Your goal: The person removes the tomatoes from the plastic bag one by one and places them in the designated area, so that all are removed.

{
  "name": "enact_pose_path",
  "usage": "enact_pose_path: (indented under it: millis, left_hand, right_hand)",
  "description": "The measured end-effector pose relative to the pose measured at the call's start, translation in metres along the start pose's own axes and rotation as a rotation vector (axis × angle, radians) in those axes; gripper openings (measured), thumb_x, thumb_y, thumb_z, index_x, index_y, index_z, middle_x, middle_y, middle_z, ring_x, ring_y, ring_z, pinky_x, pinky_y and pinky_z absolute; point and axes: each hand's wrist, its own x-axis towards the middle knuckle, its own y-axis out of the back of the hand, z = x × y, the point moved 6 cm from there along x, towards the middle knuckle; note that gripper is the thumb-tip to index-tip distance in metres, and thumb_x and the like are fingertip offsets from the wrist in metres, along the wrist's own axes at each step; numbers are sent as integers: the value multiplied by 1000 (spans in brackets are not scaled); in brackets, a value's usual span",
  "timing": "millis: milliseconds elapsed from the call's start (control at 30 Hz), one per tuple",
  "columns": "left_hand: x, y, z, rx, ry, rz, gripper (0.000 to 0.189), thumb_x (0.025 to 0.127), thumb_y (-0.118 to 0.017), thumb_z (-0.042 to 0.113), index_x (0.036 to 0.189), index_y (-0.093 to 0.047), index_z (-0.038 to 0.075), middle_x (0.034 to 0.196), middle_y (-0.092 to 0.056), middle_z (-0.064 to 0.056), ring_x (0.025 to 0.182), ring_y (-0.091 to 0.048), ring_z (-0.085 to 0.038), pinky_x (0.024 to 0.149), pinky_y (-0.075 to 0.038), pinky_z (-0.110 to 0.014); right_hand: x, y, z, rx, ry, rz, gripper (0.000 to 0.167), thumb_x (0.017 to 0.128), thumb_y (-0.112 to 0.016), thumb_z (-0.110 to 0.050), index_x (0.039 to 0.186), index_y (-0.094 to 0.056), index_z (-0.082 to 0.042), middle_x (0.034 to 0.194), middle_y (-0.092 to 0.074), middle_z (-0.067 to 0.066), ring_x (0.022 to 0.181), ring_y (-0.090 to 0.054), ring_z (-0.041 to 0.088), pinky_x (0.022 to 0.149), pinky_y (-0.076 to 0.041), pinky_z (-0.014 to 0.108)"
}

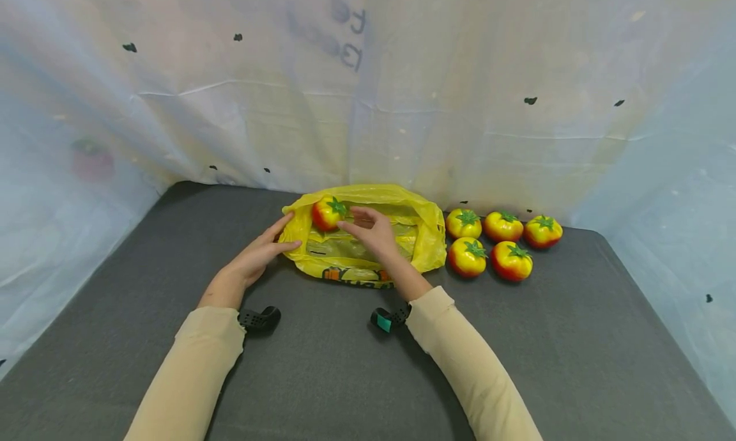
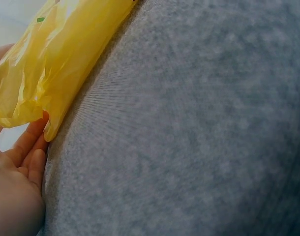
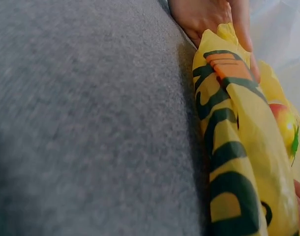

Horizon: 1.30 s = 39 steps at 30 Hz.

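Note:
A yellow plastic bag (image 1: pixel 428 236) lies on the dark table with its mouth spread wide. Inside its left end sits a red-and-yellow tomato (image 1: pixel 325 215) with a green leafy top. My left hand (image 1: pixel 254 259) rests against the bag's left end, thumb and fingers spread along the edge. In the left wrist view, fingertips of the left hand (image 2: pixel 22 167) touch the hanging plastic. Over the bag's opening, my right hand (image 1: pixel 376 235) has its fingers apart, just right of the tomato. Dark lettering and an orange print mark the bag's front side (image 3: pixel 228 147).
To the right of the bag stand several more tomatoes (image 1: pixel 512 261) in two rows. A whitish plastic sheet (image 1: pixel 414 121) hangs behind the table. Each wrist carries a black strap-like piece (image 1: pixel 260 319). Dark grey cloth covers the tabletop (image 1: pixel 322 377).

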Motion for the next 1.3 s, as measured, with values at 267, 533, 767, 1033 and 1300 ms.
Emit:
enact_pose_path:
  millis: [267,533,767,1033,1300]
  left_hand:
    - [1,0,0,0,-5,7,79,98,-53,30,155,2,30,161,17,-4,147,15,-31,113,2,-64]
    - [2,1,-2,-3,1,12,79,98,-54,31,155,1,31,161,16,-3,147,14,-31,113,2,-64]
    - [1,1,-2,-2,1,16,79,98,-54,31,155,1,31,161,15,-3,147,14,-30,112,2,-65]
    - [0,1,-2,-12,3,16,78,98,-54,30,155,0,31,161,15,-3,147,14,-31,112,2,-65]
    - [1,0,-2,-8,4,20,79,98,-54,31,155,0,31,161,15,-4,147,14,-31,113,2,-64]
  right_hand:
    - [6,-8,-2,36,-25,-3,59,85,-74,-24,138,-52,-13,142,-48,13,128,-49,30,94,-50,43]
    - [12,-16,-2,26,-44,11,62,84,-75,-24,140,-50,-14,140,-48,14,126,-51,30,97,-49,42]
    - [16,-22,-5,11,-43,23,65,83,-75,-23,142,-48,-15,138,-48,17,124,-52,32,96,-49,42]
    - [21,-28,-2,-37,-73,26,74,81,-77,-28,145,-43,-16,143,-47,13,127,-49,30,98,-47,44]
    - [24,-30,-1,-41,-68,34,71,82,-76,-27,144,-45,-14,137,-52,17,124,-52,31,96,-48,43]
